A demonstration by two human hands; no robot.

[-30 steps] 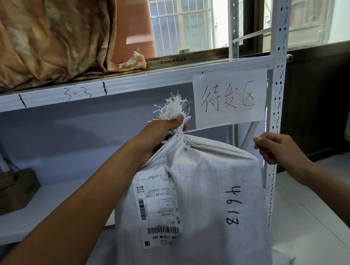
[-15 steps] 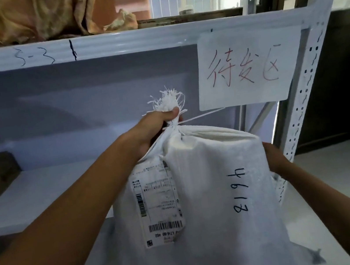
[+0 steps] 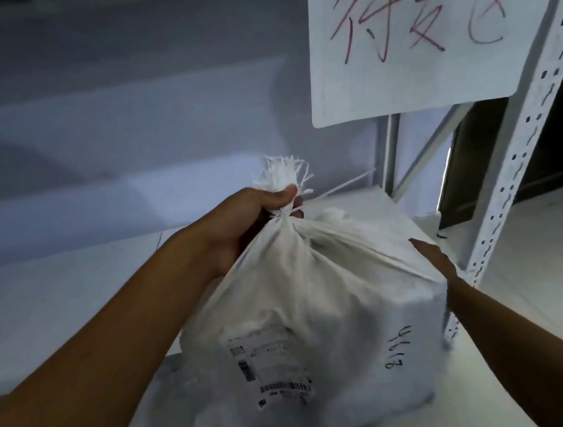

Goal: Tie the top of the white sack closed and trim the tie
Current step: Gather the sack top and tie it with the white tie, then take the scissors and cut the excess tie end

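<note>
The left hand (image 3: 241, 227) has its fingers (image 3: 279, 198) clenched around the gathered neck of the white sack (image 3: 306, 283), just above the zip tie (image 3: 335, 189). The right hand (image 3: 433, 258) presses the sack's far side, its fingers hidden, the sack resting on the shelf (image 3: 43, 290).

The sack (image 3: 306, 283) sits on the shelf (image 3: 46, 308), toward its right end, just left of the perforated upright post (image 3: 523, 154). The left hand (image 3: 248, 226) is closed around the sack's gathered neck, below the frayed top (image 3: 282, 174); a thin tie (image 3: 339, 187) juts rightward from the neck. The right hand (image 3: 433, 258) lies against the sack's right side. A shipping label (image 3: 271, 364) is on the sack's front. A paper sign (image 3: 426, 21) hangs above and to the right, by the post.
</note>
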